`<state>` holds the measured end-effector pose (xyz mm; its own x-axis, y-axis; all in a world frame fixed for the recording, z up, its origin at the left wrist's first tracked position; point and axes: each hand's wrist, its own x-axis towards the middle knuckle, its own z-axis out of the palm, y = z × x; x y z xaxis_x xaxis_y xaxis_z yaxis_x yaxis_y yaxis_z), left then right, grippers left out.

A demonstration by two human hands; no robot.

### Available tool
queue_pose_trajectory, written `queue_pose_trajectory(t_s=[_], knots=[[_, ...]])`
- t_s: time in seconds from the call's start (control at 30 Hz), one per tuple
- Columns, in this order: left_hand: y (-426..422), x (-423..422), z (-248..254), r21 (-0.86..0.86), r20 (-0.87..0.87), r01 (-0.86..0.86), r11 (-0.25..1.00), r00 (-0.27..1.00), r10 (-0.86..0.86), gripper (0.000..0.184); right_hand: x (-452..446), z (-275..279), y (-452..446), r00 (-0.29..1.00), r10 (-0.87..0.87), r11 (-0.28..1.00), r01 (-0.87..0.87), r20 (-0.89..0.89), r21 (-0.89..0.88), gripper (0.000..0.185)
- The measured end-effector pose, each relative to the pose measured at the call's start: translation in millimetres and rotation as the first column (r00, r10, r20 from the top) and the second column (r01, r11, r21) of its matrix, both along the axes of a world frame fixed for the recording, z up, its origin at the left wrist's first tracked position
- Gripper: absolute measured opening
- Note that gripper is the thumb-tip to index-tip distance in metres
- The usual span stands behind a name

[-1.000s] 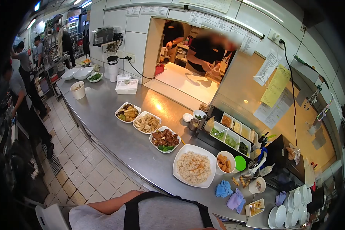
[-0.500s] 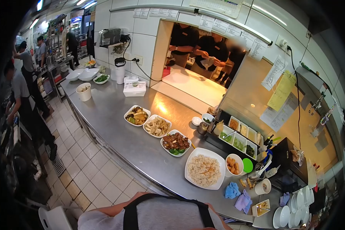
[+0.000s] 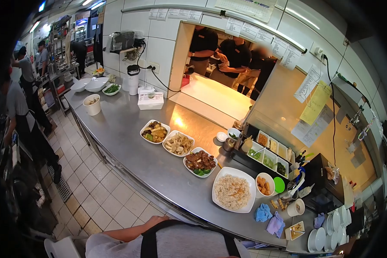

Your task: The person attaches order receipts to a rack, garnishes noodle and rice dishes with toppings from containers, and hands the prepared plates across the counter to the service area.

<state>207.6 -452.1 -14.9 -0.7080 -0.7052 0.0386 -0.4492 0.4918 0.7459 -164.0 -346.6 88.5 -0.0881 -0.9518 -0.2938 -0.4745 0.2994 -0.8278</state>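
Observation:
My left forearm reaches in from the bottom, and my left hand [image 3: 157, 220] is close to my chest beside the dark apron strap [image 3: 149, 241]. Its fingers do not show clearly, and I make out nothing held in it. My right hand is out of view. On the steel counter [image 3: 129, 124] ahead stands a large white square dish of fried rice [image 3: 232, 191]. Left of it lie a bowl of glazed meat with broccoli [image 3: 201, 162], a bowl of pale sliced food [image 3: 178, 143] and a bowl of mixed vegetables [image 3: 155, 131].
Right of the rice are a cup of orange pieces [image 3: 264, 185], blue cloths [image 3: 263, 212], a garnish rack [image 3: 268, 158] and stacked white bowls [image 3: 317, 239]. A white takeaway box [image 3: 150, 101] sits by the pass window [image 3: 219, 96], with people behind it. Workers [image 3: 23, 116] stand at left.
The view has shifted slightly, so the dishes sit a little further right. More of my left forearm and hand shows. People behind the window have changed posture.

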Motion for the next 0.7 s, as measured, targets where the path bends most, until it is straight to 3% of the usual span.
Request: queue_pose_trajectory(t_s=[0.07, 0.23, 0.3, 0.37, 0.47, 0.53, 0.63, 0.7], knots=[[3, 6, -25, 0.059, -0.112, -0.032, 0.998, 0.993, 0.039, 0.022, -1, 0, 3, 1.0, 0.01, 1.0, -0.011, -0.021, -0.005, 0.019], [0, 7, 48, 0.148, -0.228, 0.094, 0.985, 0.972, -0.058, 0.02, -23, -5, 2, 0.987, -0.007, 0.997, -0.006, -0.158, -0.076, 0.02], [-3, 3, 62, 0.18, -0.226, 0.042, 0.983, 0.974, 0.0, 0.021, -48, -14, -5, 0.958, -0.238, 0.953, 0.197, -0.163, -0.232, 0.02], [-13, -5, 63, 0.231, -0.17, -0.118, 0.966, 0.972, 0.16, 0.023, -87, -28, -17, 0.839, -0.544, 0.735, 0.475, -0.004, -0.483, 0.015], [-29, -26, 56, 0.313, -0.114, -0.35, 0.883, 0.909, 0.401, 0.027, -113, -47, -21, 0.65, -0.706, 0.564, 0.756, 0.28, -0.332, 0.023], [-40, -43, 55, 0.384, -0.132, -0.434, 0.815, 0.847, 0.514, 0.023, -97, -36, -30, 0.596, -0.678, 0.624, 0.776, 0.43, -0.093, 0.033], [-56, -70, 46, 0.521, -0.335, -0.412, 0.748, 0.707, 0.623, 0.035, -78, -34, -44, 0.564, -0.556, 0.798, 0.567, 0.611, 0.204, 0.046], [-71, -77, 39, 0.511, -0.374, -0.399, 0.761, 0.694, 0.615, 0.031, -82, -65, -58, 0.601, -0.48, 0.857, 0.476, 0.638, 0.197, 0.05]])
